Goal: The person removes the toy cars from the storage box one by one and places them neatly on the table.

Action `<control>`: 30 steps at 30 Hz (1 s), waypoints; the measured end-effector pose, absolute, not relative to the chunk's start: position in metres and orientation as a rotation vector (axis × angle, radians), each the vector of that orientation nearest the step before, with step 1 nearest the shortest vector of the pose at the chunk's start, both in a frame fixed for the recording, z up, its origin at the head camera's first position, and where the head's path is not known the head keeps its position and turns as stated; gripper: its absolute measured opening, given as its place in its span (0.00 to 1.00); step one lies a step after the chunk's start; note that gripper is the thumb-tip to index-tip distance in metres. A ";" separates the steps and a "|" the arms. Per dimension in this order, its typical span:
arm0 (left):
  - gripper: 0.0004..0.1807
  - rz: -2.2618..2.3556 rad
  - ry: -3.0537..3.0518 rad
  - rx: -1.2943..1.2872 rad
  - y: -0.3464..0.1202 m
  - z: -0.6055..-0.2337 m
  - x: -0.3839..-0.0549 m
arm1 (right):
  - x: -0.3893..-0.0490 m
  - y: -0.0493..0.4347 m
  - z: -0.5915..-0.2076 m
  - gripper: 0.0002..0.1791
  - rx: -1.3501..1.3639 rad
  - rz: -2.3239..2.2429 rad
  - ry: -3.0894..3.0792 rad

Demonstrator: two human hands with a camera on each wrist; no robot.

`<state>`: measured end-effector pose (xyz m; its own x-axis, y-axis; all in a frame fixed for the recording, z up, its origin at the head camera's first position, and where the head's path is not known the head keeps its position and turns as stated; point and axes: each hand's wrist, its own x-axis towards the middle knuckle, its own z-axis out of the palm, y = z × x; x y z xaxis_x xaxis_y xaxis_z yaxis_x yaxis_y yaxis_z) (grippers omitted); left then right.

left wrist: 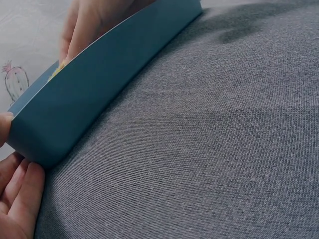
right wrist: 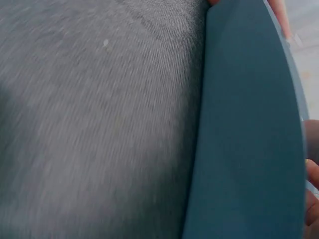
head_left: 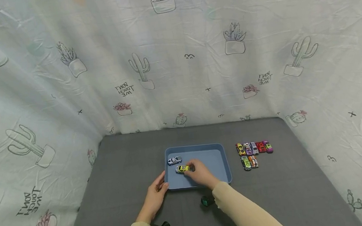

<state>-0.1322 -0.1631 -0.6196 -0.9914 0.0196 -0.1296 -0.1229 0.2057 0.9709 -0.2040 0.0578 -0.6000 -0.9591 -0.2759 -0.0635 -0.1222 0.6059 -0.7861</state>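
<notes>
Inside the blue tray (head_left: 193, 148), my right hand (head_left: 201, 174) pinches a yellow toy car (head_left: 182, 169) between thumb and fingers, low over the tray floor. A silver-white toy car (head_left: 174, 160) sits just behind it, near the tray's left wall. My left hand (head_left: 156, 193) grips the tray's near left corner. In the left wrist view its thumb lies at the rim and its fingers (left wrist: 29, 191) press low against the outer wall. The near wall of the tray (right wrist: 249, 124) hides most of the right hand's fingers in the right wrist view.
Right of the tray, several toy cars stand side by side in a back row, including a red car (head_left: 261, 147). In front of them are a green car (head_left: 246, 163) and an orange-white car (head_left: 253, 161). A grey cloth (head_left: 132, 158) covers the table; a cactus-print curtain (head_left: 178, 84) surrounds it.
</notes>
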 end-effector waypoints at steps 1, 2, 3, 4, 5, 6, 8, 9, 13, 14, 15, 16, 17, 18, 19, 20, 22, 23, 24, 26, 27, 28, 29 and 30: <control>0.29 1.910 2.347 -0.099 -0.163 -0.621 -0.133 | -0.202 0.061 -0.598 0.13 -0.334 -1.272 2.665; 0.29 1.910 2.346 -0.098 -0.163 -0.621 -0.133 | -0.201 0.064 -0.596 0.13 -0.330 -1.270 2.677; 0.29 1.905 2.350 -0.096 -0.164 -0.621 -0.133 | -0.200 0.067 -0.594 0.13 -0.324 -1.274 2.688; 0.29 1.901 2.351 -0.098 -0.164 -0.621 -0.133 | -0.198 0.071 -0.591 0.13 -0.328 -1.285 2.695; 0.29 1.899 2.352 -0.094 -0.164 -0.621 -0.133 | -0.197 0.074 -0.590 0.13 -0.330 -1.297 2.706; 0.29 1.899 2.350 -0.097 -0.164 -0.621 -0.133 | -0.195 0.078 -0.588 0.13 -0.325 -1.307 2.717; 0.29 1.892 2.361 -0.085 -0.164 -0.621 -0.132 | -0.193 0.085 -0.585 0.13 -0.326 -1.332 2.740; 0.29 1.886 2.367 -0.078 -0.165 -0.621 -0.132 | -0.192 0.090 -0.584 0.13 -0.331 -1.336 2.756; 0.29 1.891 2.371 -0.061 -0.165 -0.622 -0.131 | -0.188 0.106 -0.579 0.16 -0.355 -1.331 2.840; 0.29 1.891 2.374 -0.055 -0.164 -0.622 -0.131 | -0.187 0.110 -0.577 0.16 -0.356 -1.333 2.859; 0.29 1.894 2.369 -0.057 -0.164 -0.622 -0.131 | -0.186 0.115 -0.577 0.16 -0.357 -1.329 2.884; 0.29 1.896 2.365 -0.059 -0.164 -0.621 -0.131 | -0.185 0.119 -0.576 0.16 -0.356 -1.335 2.906; 0.30 1.896 2.364 -0.060 -0.164 -0.621 -0.131 | -0.184 0.122 -0.576 0.16 -0.346 -1.345 2.922; 0.30 1.895 2.364 -0.060 -0.164 -0.621 -0.131 | -0.183 0.127 -0.575 0.15 -0.336 -1.365 2.934; 0.30 1.893 2.366 -0.059 -0.164 -0.621 -0.131 | -0.183 0.131 -0.575 0.14 -0.320 -1.382 2.945; 0.30 1.894 2.361 -0.066 -0.164 -0.621 -0.130 | -0.182 0.135 -0.575 0.14 -0.306 -1.399 2.956; 0.30 1.893 2.359 -0.072 -0.164 -0.621 -0.131 | -0.180 0.145 -0.576 0.14 -0.262 -1.433 2.969; 0.30 1.891 2.361 -0.073 -0.164 -0.621 -0.131 | -0.179 0.150 -0.576 0.14 -0.243 -1.452 2.973; 0.30 1.889 2.362 -0.075 -0.164 -0.621 -0.131 | -0.178 0.155 -0.577 0.15 -0.224 -1.468 2.981; 0.29 1.889 2.361 -0.080 -0.165 -0.621 -0.132 | -0.176 0.166 -0.580 0.16 -0.181 -1.499 2.994; 0.29 1.888 2.361 -0.081 -0.165 -0.622 -0.132 | -0.175 0.171 -0.582 0.16 -0.163 -1.516 3.001; 0.29 1.888 2.360 -0.083 -0.165 -0.622 -0.132 | -0.174 0.176 -0.584 0.17 -0.147 -1.522 3.014; 0.29 1.889 2.363 -0.081 -0.165 -0.623 -0.132 | -0.173 0.181 -0.586 0.17 -0.127 -1.524 3.026; 0.29 1.889 2.363 -0.080 -0.165 -0.623 -0.132 | -0.173 0.186 -0.587 0.17 -0.108 -1.533 3.037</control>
<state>-0.1317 -0.1651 -0.6232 -0.9920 0.0308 -0.1228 -0.1130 0.2216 0.9686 -0.1729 0.1859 -0.5874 -0.9639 0.0608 0.2593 -0.1726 0.5991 -0.7819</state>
